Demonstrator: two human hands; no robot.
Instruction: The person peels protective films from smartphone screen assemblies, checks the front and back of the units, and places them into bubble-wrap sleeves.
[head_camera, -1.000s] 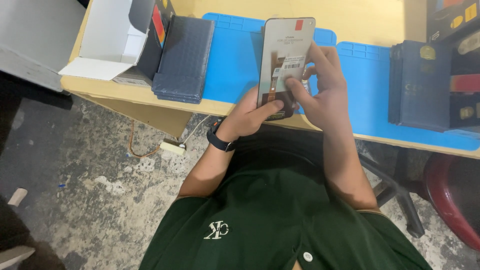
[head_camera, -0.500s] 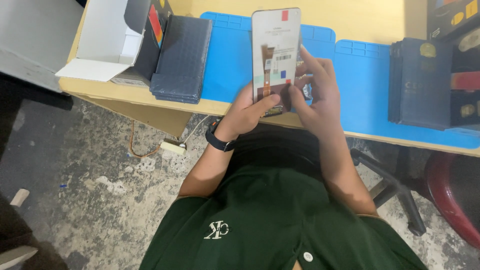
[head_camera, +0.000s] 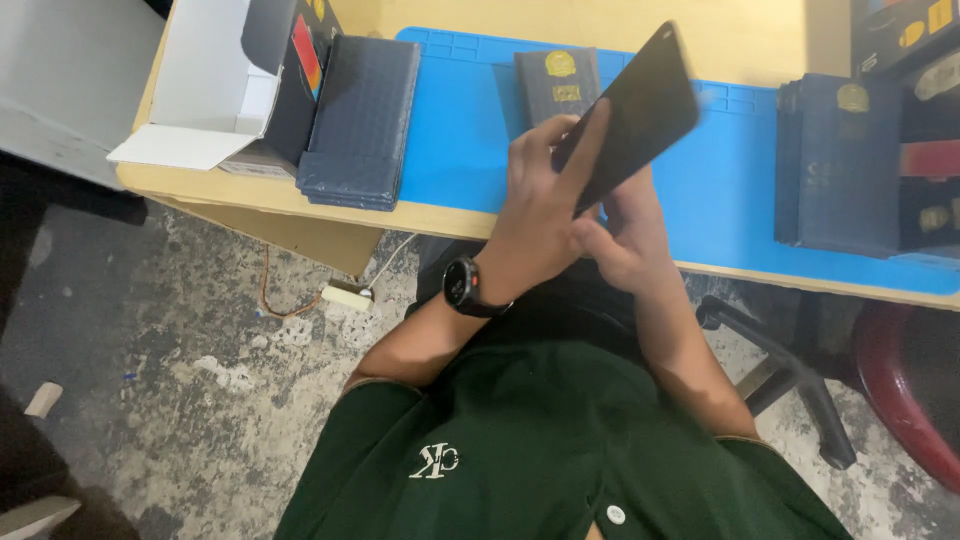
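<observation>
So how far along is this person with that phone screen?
Done: the white box stands open on the table. In hand: both the left hand and right hand hold the dark screen panel tilted above the blue mat. Left: dark boxes and the small box remain closed.

We see a blue silicone work mat (head_camera: 460, 130) on our pale wooden desk (head_camera: 250, 190), an open white cardboard box (head_camera: 200, 85), stacked dark blue flat boxes (head_camera: 360, 120), a speckled concrete floor (head_camera: 200, 380).

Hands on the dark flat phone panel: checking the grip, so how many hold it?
2: the left hand wraps the dark flat phone panel from its left edge; the right hand supports its lower end from below.
</observation>
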